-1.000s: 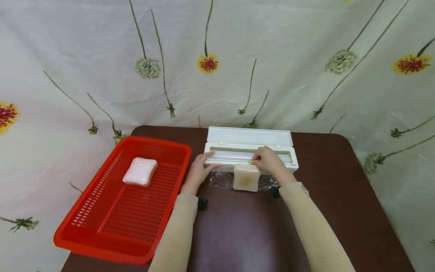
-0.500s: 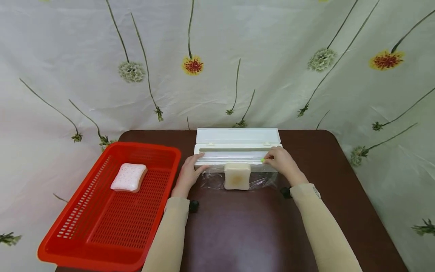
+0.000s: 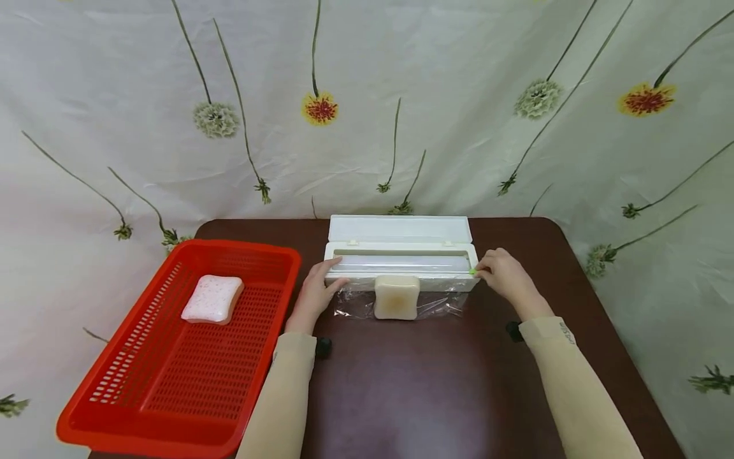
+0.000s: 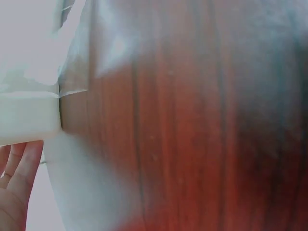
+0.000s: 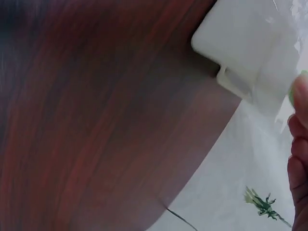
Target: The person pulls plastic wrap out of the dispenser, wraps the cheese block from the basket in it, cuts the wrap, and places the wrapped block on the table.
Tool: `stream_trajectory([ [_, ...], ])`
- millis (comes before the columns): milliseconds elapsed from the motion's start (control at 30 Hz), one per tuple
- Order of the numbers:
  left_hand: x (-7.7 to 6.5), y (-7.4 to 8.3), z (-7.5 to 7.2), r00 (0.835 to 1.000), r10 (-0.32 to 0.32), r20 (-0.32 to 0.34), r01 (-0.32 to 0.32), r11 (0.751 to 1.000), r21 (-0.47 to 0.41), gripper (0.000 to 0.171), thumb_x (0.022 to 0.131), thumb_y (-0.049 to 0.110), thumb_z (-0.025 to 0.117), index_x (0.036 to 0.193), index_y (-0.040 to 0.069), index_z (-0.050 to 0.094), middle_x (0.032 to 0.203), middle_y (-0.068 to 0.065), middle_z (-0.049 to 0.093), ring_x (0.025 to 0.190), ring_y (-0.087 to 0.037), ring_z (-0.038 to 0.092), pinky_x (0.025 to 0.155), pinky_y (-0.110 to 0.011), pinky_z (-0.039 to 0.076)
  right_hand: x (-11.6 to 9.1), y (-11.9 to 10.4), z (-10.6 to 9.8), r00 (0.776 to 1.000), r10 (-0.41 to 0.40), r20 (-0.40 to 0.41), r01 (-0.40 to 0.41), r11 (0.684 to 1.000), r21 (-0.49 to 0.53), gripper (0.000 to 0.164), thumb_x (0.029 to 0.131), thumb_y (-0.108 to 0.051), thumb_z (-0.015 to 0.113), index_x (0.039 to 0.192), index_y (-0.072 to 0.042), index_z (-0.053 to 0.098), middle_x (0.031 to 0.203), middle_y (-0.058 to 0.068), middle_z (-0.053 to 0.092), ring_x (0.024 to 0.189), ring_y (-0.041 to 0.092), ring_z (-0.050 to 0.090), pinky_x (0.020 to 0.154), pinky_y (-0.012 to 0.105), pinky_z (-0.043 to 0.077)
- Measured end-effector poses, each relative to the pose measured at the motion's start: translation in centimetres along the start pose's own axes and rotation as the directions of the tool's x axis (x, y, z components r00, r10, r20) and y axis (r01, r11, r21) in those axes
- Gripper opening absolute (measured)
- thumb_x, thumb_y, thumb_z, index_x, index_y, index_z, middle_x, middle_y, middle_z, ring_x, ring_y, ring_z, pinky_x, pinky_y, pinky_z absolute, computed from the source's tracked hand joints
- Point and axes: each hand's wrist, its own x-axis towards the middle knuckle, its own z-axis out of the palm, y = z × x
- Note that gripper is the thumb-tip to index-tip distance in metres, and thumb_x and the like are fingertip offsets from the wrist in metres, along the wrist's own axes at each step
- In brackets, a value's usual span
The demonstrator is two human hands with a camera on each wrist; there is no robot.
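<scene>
A white cling film dispenser [image 3: 344,252] lies at the back of the table with its lid [image 3: 401,228] raised and the roll showing inside. My left hand [image 3: 312,293] grips its left end, thumb at the front and fingers over the top; in the left wrist view the fingers [image 4: 29,163] are against the box wall [image 4: 29,115]. At the right end my right hand [image 3: 510,280] pinches a small green slide cutter [image 3: 473,271]. Clear film [image 3: 438,305] hangs out over the front edge onto the table. On it sits a cream, toast-shaped block [image 3: 397,298] with a browned middle.
A red slotted plastic basket [image 3: 172,398] stands on the left of the table, close to my left forearm. Inside it lies a white, pink-speckled slice-shaped block [image 3: 212,298]. Behind the dark brown table [image 3: 395,389] hangs a flower-printed cloth [image 3: 459,76].
My right hand has slid the green cutter rightward along the dispenser, from near the middle to the right end. The left hand keeps its grip on the left end. The head view has shifted slightly.
</scene>
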Motion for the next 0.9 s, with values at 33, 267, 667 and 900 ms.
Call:
stream_trajectory([
  [33, 0.0, 0.0, -0.2, 1.000, -0.006, 0.003, 0.006, 1.000, 0.006, 0.060, 0.089, 0.031, 0.071, 0.144, 0.019, 0.049, 0.148, -0.017, 0.042, 0.139, -0.037, 0.041, 0.113, -0.054, 0.035, -0.2, 0.1, 0.0, 1.000, 0.002, 0.002, -0.002, 1.000, 0.016, 0.009, 0.083, -0.004, 0.075, 0.089, 0.002, 0.076, 0.082, 0.010, 0.063, 0.078, 0.024, 0.051, 0.068, 0.038, 0.049],
  [267, -0.3, 0.6, -0.5, 0.999, -0.026, 0.040, 0.026, 1.000, -0.001, 0.062, 0.092, 0.032, 0.069, 0.147, 0.018, 0.045, 0.153, -0.016, 0.040, 0.143, -0.036, 0.036, 0.115, -0.054, 0.032, -0.8, 0.0, 0.8, 0.991, 0.127, -0.050, -0.121, 0.986, 0.112, 0.014, 0.087, -0.007, 0.073, 0.096, 0.004, 0.075, 0.089, 0.014, 0.064, 0.086, 0.030, 0.053, 0.074, 0.045, 0.049],
  [667, -1.7, 1.9, 0.1, 0.997, -0.073, -0.026, 0.072, 0.997, -0.036, 0.083, 0.090, 0.033, 0.072, 0.156, 0.013, 0.027, 0.156, -0.021, 0.032, 0.144, -0.038, 0.033, 0.116, -0.055, 0.030, -2.8, -2.3, 5.2, 0.776, 0.598, -0.201, -0.416, 0.725, 0.549, 0.037, 0.095, -0.021, 0.065, 0.119, 0.007, 0.058, 0.108, 0.021, 0.056, 0.098, 0.035, 0.058, 0.084, 0.046, 0.049],
  [900, -3.4, 2.8, 0.9, 0.975, -0.114, -0.189, 0.108, 0.993, -0.046, 0.091, 0.084, 0.033, 0.079, 0.153, 0.002, 0.028, 0.150, -0.023, 0.032, 0.139, -0.037, 0.033, 0.116, -0.052, 0.032, -3.2, -4.1, 6.5, 0.691, 0.720, -0.065, -0.511, 0.551, 0.660, 0.046, 0.096, -0.037, 0.060, 0.116, 0.005, 0.059, 0.110, 0.024, 0.063, 0.100, 0.035, 0.060, 0.083, 0.043, 0.048],
])
